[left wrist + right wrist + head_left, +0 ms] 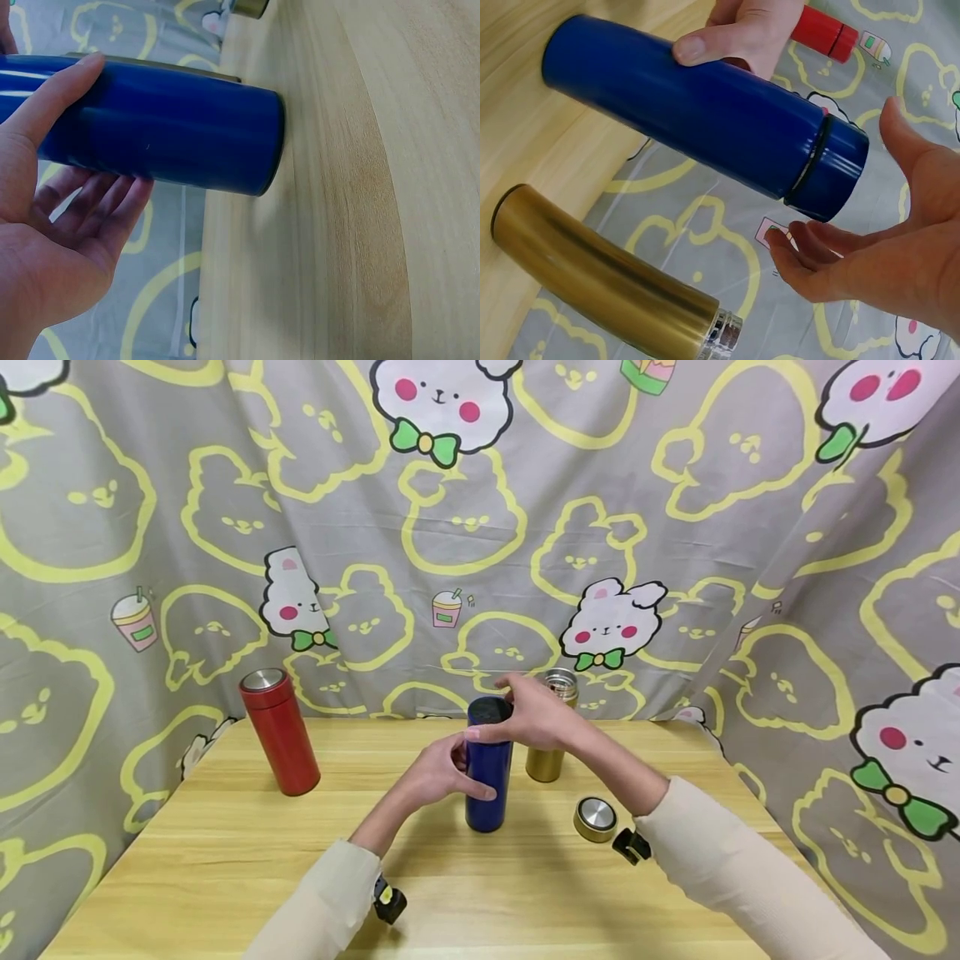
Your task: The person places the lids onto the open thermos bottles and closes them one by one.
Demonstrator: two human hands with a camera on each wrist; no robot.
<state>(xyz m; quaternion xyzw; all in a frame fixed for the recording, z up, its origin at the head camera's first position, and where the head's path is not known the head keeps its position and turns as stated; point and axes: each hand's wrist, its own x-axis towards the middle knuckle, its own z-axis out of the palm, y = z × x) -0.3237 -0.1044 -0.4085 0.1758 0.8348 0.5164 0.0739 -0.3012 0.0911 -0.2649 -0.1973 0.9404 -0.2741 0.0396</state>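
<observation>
A blue thermos [489, 768] with a dark-topped lid [838, 169] stands upright on the wooden table. My left hand [435, 774] grips its body, thumb across the near side and fingers round the other. Around the lid my right hand [538, 717] is spread. In the right wrist view that thumb is apart from the lid, while the fingertips lie close by its edge; whether they touch, I cannot tell. Just behind to the right stands a gold thermos [546, 766] with its threaded mouth uncovered. Its gold and silver lid [597, 818] lies on the table in front.
A red thermos [281, 735] with its lid on stands at the table's left. The wooden table [225, 877] ends at the back against a patterned curtain [480, 543], which also hangs along both sides. Black wrist cameras [390, 903] are worn under both forearms.
</observation>
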